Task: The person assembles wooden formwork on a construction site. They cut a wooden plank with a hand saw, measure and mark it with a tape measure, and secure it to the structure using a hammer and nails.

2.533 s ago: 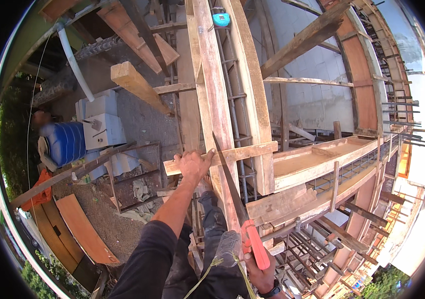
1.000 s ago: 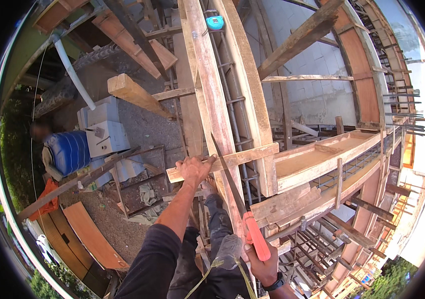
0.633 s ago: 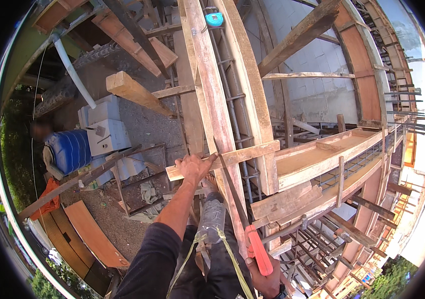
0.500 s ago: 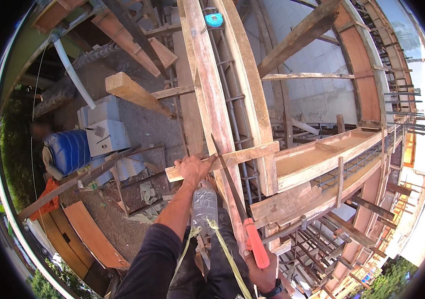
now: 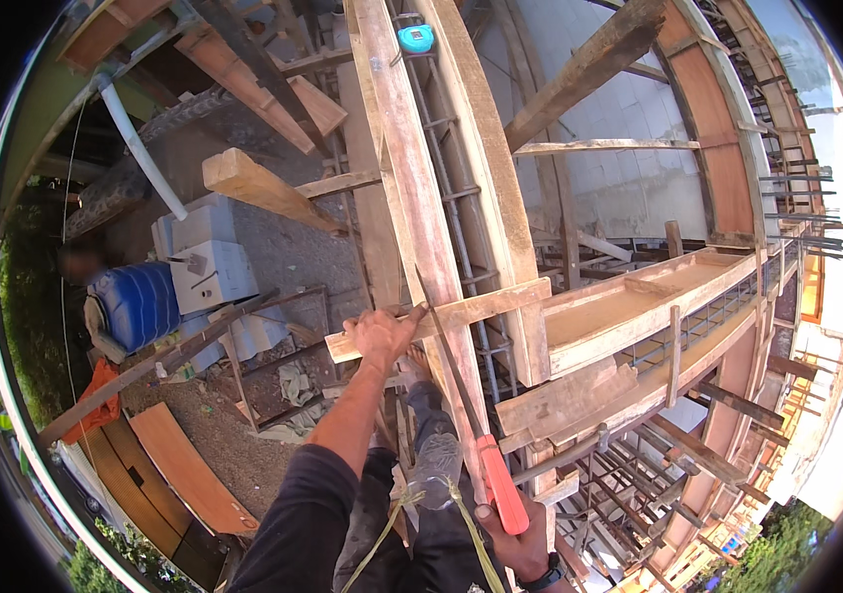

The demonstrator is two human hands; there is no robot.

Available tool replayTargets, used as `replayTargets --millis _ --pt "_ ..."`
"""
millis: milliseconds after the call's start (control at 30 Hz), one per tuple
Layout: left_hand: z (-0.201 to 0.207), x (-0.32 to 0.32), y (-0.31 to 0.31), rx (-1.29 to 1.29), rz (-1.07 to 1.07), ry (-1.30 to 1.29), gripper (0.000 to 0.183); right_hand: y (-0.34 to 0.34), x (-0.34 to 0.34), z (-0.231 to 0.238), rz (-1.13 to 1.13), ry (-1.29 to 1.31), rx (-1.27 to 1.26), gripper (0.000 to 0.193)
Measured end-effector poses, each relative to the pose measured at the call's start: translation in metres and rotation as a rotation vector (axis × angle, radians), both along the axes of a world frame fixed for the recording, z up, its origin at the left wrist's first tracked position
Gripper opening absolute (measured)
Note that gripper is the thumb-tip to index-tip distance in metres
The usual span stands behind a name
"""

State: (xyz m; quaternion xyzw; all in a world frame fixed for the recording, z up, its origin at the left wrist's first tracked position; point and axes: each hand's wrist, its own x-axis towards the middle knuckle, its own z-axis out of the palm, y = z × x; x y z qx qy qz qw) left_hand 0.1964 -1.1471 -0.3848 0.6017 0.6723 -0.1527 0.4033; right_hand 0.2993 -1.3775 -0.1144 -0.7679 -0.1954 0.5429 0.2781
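My left hand (image 5: 384, 334) is closed over the left end of a wooden strip (image 5: 486, 304), which lies across the top of a long timber beam form (image 5: 411, 168). In my right hand (image 5: 515, 539) is the red handle of a handsaw (image 5: 500, 484). The saw's blade slants up and away, crossing the strip just right of my left fingers. Steel bars (image 5: 456, 188) run inside the beam form. Below the strip, a clear plastic bottle (image 5: 436, 463) hangs on a yellowish cord in front of my legs.
A turquoise tape measure (image 5: 416, 39) rests on the form's far part. To the right, another plank form (image 5: 659, 296) runs off above scaffolding poles. At lower ground on the left, a person (image 5: 85, 287) is near a blue drum (image 5: 134, 303) and white boxes (image 5: 209, 267). A thick post (image 5: 268, 188) juts up.
The saw handle and my right hand have shifted slightly left and down. The hanging bottle has swung right and toward me, uncovering more of my leg. My left hand keeps its place on the strip.
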Motion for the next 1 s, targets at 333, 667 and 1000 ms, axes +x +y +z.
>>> replayTargets --millis 333,667,1000 --pt "0.014 0.003 0.004 -0.025 0.009 0.006 0.067 0.013 0.000 -0.009 0.015 -0.152 0.001 0.023" --pt "-0.001 -0.006 -0.005 0.003 -0.014 0.010 0.069 -0.029 -0.002 -0.008 0.009 -0.111 -0.056 0.031" --pt "-0.036 -0.025 -0.023 0.213 -0.040 -0.203 0.048 -0.016 -0.008 -0.072 -0.124 -0.102 -0.032 0.018"
